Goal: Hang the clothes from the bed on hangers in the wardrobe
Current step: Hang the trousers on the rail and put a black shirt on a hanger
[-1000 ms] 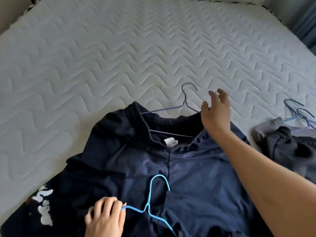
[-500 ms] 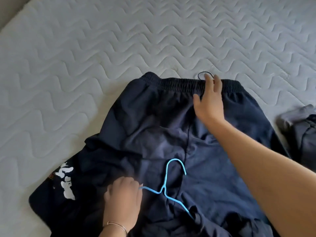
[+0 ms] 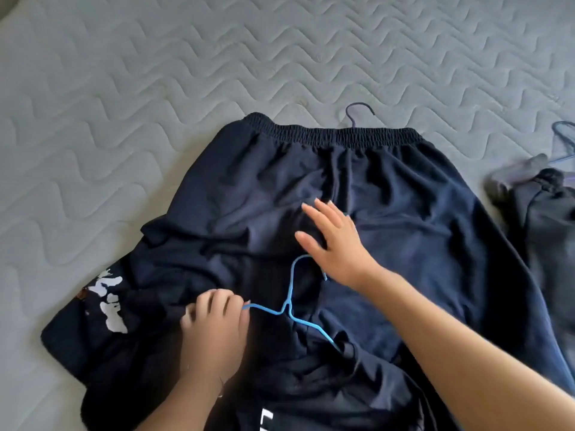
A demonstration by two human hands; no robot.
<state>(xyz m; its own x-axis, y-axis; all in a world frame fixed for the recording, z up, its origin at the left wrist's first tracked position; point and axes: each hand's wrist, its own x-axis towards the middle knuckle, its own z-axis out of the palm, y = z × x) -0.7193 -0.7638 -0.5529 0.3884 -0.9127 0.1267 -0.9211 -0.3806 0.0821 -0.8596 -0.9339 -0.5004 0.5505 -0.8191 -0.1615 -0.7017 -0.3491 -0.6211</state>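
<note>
A bed with a pale quilted, wave-stitched cover fills the view, and dark navy trousers lie spread across its near part. Nearest the camera, the left hand has its fingers curled round the end of one arm of a light blue hanger, which lies on top of the navy cloth. A white print shows on the fabric just left of that hand. The hanger's other arm runs right from the hand and slips under a fold; its hook reaches up to the right hand. That hand is palm down with fingers straight and spread, low over the trousers; whether it presses the cloth cannot be told. Beyond its fingertips the elastic waistband lies straight across, and the hook of a dark hanger pokes out past it onto the bed. Well to the right of the right hand lies a grey garment, with more wire hangers just beyond it.
</note>
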